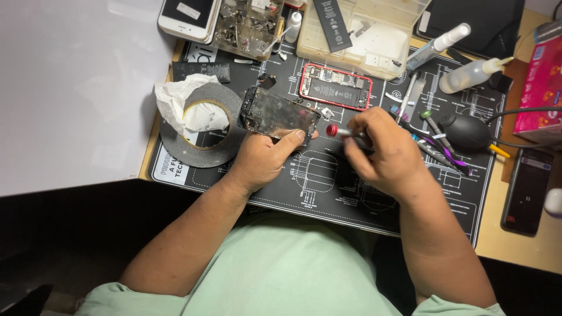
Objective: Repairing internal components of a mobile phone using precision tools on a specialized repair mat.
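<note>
My left hand [264,157] grips a detached phone screen assembly [276,113], holding it tilted above the black work mat [328,193]. My right hand [383,151] holds a small screwdriver with a red cap [335,131], the cap end pointing toward the screen's lower right corner. Just beyond both hands lies an opened phone body with a red frame [336,87], its battery and boards exposed.
A roll of black tape [199,136] with crumpled white tissue sits left of the hands. A clear parts box [363,32], a screw tray [246,26], a white phone [186,16], two squeeze bottles [471,73], a black air blower [465,130], several tools and a dark phone [527,190] surround the mat.
</note>
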